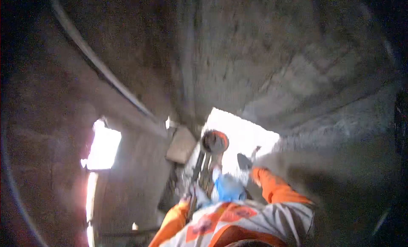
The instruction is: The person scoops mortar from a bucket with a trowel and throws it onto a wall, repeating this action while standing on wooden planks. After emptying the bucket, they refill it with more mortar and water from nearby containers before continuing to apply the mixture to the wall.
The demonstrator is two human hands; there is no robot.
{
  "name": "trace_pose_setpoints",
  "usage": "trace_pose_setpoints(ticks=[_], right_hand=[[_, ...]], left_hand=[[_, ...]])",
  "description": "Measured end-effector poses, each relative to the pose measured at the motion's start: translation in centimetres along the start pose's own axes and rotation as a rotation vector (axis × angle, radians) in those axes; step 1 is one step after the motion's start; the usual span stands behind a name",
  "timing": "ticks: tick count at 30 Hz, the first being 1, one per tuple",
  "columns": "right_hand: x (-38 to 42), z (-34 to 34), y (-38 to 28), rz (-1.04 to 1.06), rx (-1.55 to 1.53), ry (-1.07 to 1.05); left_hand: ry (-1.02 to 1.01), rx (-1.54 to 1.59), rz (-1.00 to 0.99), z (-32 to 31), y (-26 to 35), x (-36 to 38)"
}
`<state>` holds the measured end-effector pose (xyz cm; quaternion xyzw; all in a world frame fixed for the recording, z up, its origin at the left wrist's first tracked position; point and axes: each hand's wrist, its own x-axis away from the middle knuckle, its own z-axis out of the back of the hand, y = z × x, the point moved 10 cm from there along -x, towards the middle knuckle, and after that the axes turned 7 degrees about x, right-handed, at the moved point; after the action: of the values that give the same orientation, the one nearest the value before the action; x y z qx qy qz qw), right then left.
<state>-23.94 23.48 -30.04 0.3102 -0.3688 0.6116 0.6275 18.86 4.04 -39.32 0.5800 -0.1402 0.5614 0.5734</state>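
My right hand (256, 176), at the end of an orange sleeve, is closed beside a dark, flat blade that looks like a trowel (244, 161). Blur hides the handle and the exact grip. On the other side, my left hand (185, 199) is low near my body, close to the strewn floor. Its fingers are too smeared to read. Between the hands, blue and white clothing (229, 187) covers my legs. Ahead of them is a round pan (214, 141) with an orange inner rim and dark contents.
A pale block (181, 145) lies left of the pan, near narrow dark lengths (198, 166) on the floor. Rough grey walls (272, 43) rise around me. Glaring light fills an opening (103, 148) at left and a patch (246, 132) ahead. A long pale strip (100, 64) crosses the upper left.
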Motion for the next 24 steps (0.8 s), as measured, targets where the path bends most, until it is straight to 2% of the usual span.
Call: trace_pose_setpoints(ticks=[1,2,3,4,5,6,7,8,9,10,11,12,13,14,15,16,17,19,20,22,23,24], right_hand=[[-0.8,-0.4,-0.2,-0.011,-0.019,0.009],[-2.1,-0.6,0.0,-0.024,-0.042,0.018],[-3.2,-1.0,0.0,-0.023,-0.058,0.035],[-5.0,-2.4,0.4,-0.026,-0.061,0.066],[-7.0,-3.5,1.3,-0.022,-0.060,0.118],[-9.6,-5.5,1.7,-0.011,-0.059,0.165],[-15.2,-12.5,2.1,0.087,-0.167,0.199],[-15.0,-7.6,2.0,0.121,-0.053,0.103],[-14.0,-0.8,1.5,0.165,0.059,0.012],[-16.8,-1.7,1.6,0.288,0.210,-0.049],[-21.0,-3.7,3.7,0.232,0.198,-0.062],[-25.1,-5.6,5.8,0.176,0.188,-0.073],[-26.7,-1.3,10.9,-0.285,-0.314,-0.153],[-29.1,1.1,12.8,-0.392,-0.375,-0.097],[-31.5,3.4,14.8,-0.495,-0.441,-0.030],[-31.6,9.2,13.9,-0.520,-0.414,0.103],[-38.4,5.5,14.1,-0.495,-0.240,0.128],[-45.3,2.0,12.5,-0.455,-0.067,0.143],[-44.4,3.3,9.9,-0.400,-0.109,0.132],[-41.9,2.2,7.3,-0.266,-0.201,0.163],[-40.1,0.9,7.7,-0.187,-0.248,0.214],[-37.7,0.2,8.3,-0.176,-0.264,0.207]], left_hand=[[0.005,-0.169,-0.095,-1.6,-1.1,-0.4],[0.058,-0.265,0.014,-1.6,0.9,2.8],[-0.093,0.062,0.270,-5.3,-7.0,1.1],[0.023,-0.199,0.114,-2.4,-0.6,3.4],[-0.024,-0.106,0.196,-3.8,-3.7,2.5],[0.048,-0.168,0.232,-2.5,-0.1,3.5],[0.006,-0.185,0.197,-3.5,-2.7,1.4],[0.045,0.100,0.341,-4.8,-7.8,-0.4],[-0.009,0.181,0.426,-4.8,-6.3,-1.4],[-0.030,0.164,0.291,-5.3,-6.9,-4.5],[-0.048,0.148,0.154,-5.8,-7.5,-7.5],[0.022,0.033,0.094,-6.3,-10.2,-11.4],[0.094,-0.076,0.026,-6.7,-13.3,-15.7],[-0.075,-0.233,0.206,-8.7,-16.2,-21.0],[-0.120,-0.669,-0.197,-11.7,-13.7,-26.5],[-0.128,-0.846,-0.295,-12.4,-7.5,-28.6],[-0.119,-1.022,-0.398,-12.9,-0.3,-30.4],[-0.140,-0.816,-0.179,-13.1,6.1,-36.6],[-0.133,-0.717,-0.074,-13.2,9.3,-39.5],[0.053,-0.091,-0.086,-13.8,8.2,-46.2],[0.148,-0.124,-0.246,-13.4,12.1,-47.3],[0.147,-0.121,-0.238,-13.5,13.5,-48.2]])
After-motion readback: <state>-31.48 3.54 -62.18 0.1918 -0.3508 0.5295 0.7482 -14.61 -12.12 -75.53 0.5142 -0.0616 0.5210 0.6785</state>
